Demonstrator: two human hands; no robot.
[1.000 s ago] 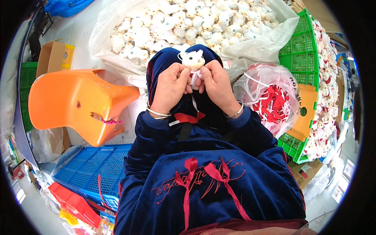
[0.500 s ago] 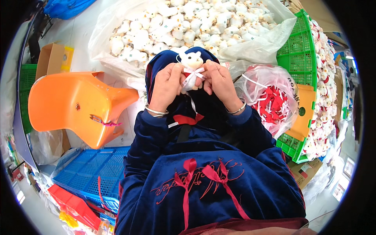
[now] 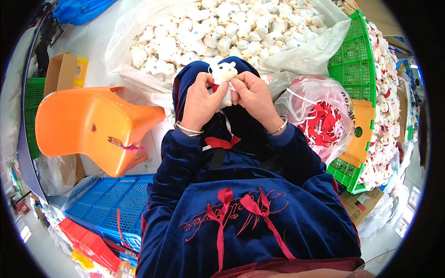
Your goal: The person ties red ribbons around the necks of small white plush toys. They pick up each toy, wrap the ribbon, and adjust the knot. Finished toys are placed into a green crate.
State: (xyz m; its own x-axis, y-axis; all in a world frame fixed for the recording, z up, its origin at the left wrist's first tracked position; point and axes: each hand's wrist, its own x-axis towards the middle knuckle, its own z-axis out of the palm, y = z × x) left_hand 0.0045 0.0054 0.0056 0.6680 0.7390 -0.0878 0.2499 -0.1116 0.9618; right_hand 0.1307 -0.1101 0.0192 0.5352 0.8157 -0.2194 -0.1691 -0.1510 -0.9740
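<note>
A small white plush animal [image 3: 224, 71] is held upright above my lap, its dark eye and pale muzzle showing. My left hand [image 3: 200, 101] is closed on its left side, thumb against the chest beside a bit of red cloth at the neck. On the other side, my right hand [image 3: 255, 98] pinches near the toy's neck, where a whitish ribbon shows only in part. Both thumbs nearly meet over the chest and hide most of the ribbon. A red piece of cloth with white ribbon [image 3: 219, 142] lies on my lap below.
Beyond my knees a clear plastic sack [image 3: 121, 46] spreads around many similar white toys. To the right, a clear bag [image 3: 296, 99] holds red-and-white pieces, beside a green crate [image 3: 351, 69]. On the left are an orange chair [image 3: 69, 120] bearing a small tool, and a blue crate [image 3: 111, 199].
The white bow showed on the toy's chest before; now my thumbs cover most of it. My right hand has shifted slightly left, and the toy's head has turned a little.
</note>
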